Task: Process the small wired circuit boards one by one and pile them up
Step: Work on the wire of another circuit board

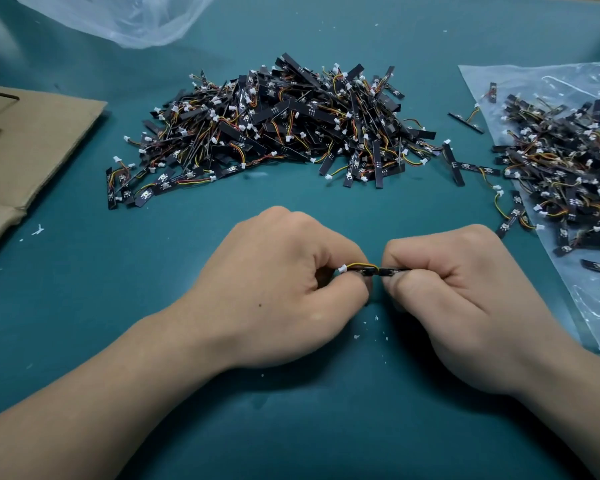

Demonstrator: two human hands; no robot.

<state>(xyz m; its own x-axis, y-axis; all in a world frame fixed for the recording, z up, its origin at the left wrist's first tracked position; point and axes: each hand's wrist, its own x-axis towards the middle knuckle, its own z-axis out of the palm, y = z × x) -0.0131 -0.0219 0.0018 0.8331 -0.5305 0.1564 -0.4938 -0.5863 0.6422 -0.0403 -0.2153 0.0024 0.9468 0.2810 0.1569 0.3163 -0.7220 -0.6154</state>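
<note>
The bench [84, 306] top is a teal mat, matt and smooth, dotted with white flecks. The pile of boards [274, 126] is thin matt black board with small white plastic connectors and wires in smooth red, yellow and orange insulation. The held board [381, 271] looks the same: matt black, white plastic plug, smooth yellow wire. The plastic sheet [589, 306] at the right and the bag [136, 19] at the top are clear, glossy, crinkled film. The cardboard [42, 140] is brown, matt and creased
</note>
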